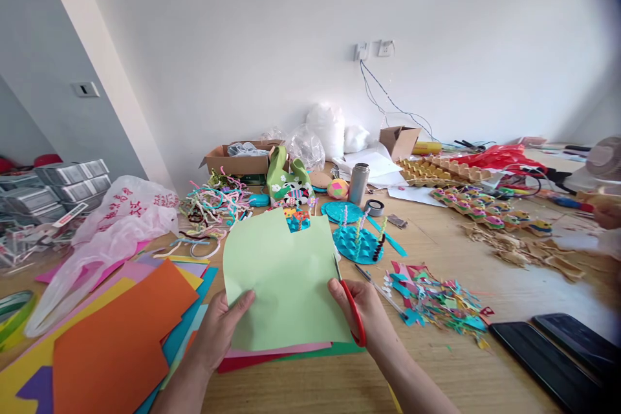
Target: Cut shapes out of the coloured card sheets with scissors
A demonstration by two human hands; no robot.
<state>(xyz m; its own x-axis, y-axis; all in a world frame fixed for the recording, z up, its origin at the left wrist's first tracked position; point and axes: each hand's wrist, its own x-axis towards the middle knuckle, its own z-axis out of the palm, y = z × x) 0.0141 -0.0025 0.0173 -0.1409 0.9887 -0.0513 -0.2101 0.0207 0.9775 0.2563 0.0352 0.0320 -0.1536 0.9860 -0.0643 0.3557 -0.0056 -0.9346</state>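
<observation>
A light green sheet of paper [286, 291] with a notch cut from its top edge is held up between both hands. My left hand [218, 323] is closed on its left side, thumb on the front face. On the right edge, my right hand [361, 310] pinches the sheet and also carries red-handled scissors [356, 320], whose blades point up along the paper. Beneath the sheet, pink, red and green papers [272, 357] lie on the table. Just beyond it stands a blue egg-carton piece [356, 246] with upright pipe cleaners.
Coloured sheets [116, 336] are stacked at the left, by a plastic bag [121, 220]. Paper scraps [446, 304] and two phones [543, 362] lie to the right. Behind are pipe cleaners [218, 197], a metal flask [359, 184] and painted egg cartons [490, 207]. Another person's hand [606, 210] shows at far right.
</observation>
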